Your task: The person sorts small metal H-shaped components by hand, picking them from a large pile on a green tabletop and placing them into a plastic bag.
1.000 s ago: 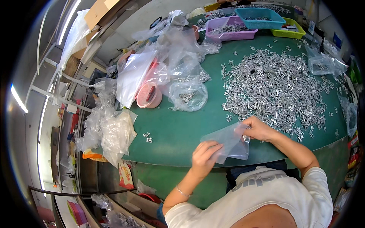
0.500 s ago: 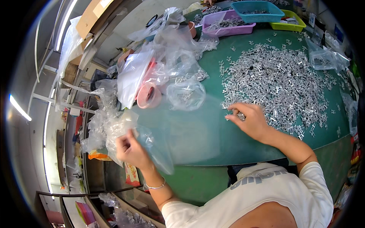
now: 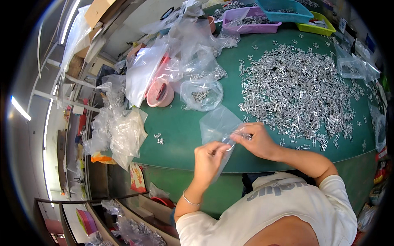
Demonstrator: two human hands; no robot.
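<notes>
Between my hands, near the table's front edge, is a clear plastic bag [image 3: 221,123]. My left hand [image 3: 210,156] pinches the bag's edge with thumb and finger. Opposite it, my right hand [image 3: 255,140] grips the same bag with thumb and forefinger; small metal pieces show in its curled fingers. A broad pile of small silvery metal parts [image 3: 299,90] spreads just beyond my right hand. Beyond the held bag lies an open clear bag [image 3: 201,95] with some metal parts inside. A few loose metal parts [image 3: 159,138] rest on the table left of my left hand.
A pink round basket [image 3: 160,94] stands at the left, beside stacked plastic bags [image 3: 143,74]. More crumpled bags [image 3: 123,135] hang over the table's left edge. Purple [image 3: 250,28], blue [image 3: 285,15] and yellow-green trays [image 3: 318,28] stand at the back of the green table [image 3: 180,151].
My left hand has moved right with the clear bag, from the crumpled bags to the table's middle. My right hand has come slightly left and down and now grips the bag too.
</notes>
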